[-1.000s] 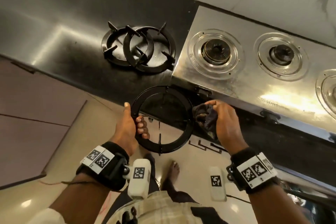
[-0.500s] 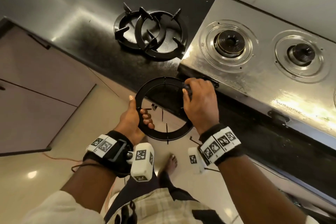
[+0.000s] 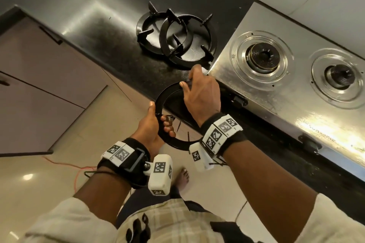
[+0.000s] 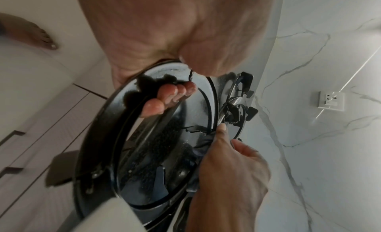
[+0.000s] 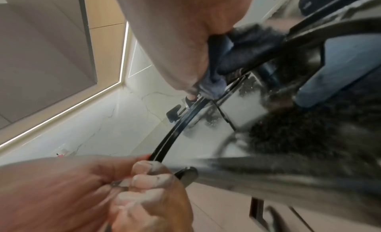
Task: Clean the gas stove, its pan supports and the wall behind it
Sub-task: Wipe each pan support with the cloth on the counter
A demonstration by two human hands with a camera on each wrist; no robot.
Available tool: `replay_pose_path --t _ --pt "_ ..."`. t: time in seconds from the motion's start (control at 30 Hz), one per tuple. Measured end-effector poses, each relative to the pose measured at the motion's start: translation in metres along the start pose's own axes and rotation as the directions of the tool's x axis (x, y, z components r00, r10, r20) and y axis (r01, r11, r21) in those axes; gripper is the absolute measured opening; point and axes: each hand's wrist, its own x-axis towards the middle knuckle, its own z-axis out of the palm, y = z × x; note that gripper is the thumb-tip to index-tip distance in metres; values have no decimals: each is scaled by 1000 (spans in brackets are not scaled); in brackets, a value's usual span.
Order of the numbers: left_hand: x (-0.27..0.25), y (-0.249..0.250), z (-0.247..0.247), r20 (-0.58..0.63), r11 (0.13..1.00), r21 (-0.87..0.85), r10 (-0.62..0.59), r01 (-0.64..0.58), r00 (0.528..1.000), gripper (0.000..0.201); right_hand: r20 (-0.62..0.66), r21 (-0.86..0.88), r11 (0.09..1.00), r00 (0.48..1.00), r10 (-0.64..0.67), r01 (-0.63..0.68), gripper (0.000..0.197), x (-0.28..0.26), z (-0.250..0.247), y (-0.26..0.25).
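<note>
From the head view, the left hand (image 3: 152,132) curls its fingers through a round black metal pan support (image 3: 167,92), thumb outside the rim, holding it in the air just off the edge of the black polished countertop (image 3: 98,25). The right hand (image 3: 203,96) closes over the ring's far side, beside the steel gas stove (image 3: 276,92); two more black pan supports (image 3: 175,37) lie overlapped on the counter.

The left wrist view shows three fingertips (image 4: 175,95) hooked inside the ring, the right hand pinching a dark blue cloth (image 4: 202,147) against the rim (marble wall (image 4: 319,137) behind).

The right wrist view, blurred, shows that cloth (image 5: 233,56) bunched under the palm around the ring.
</note>
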Motion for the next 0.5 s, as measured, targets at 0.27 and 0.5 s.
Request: replay_pose_path --t 0.27,0.5 --pt "1 14 4 49 999 -39 10 -8 999 64 338 185 978 941 26 -94 61 -13 -15 21" --pt "8 10 3 57 1000 15 23 -24 998 63 148 143 983 985 94 -115 21 3 -5 6"
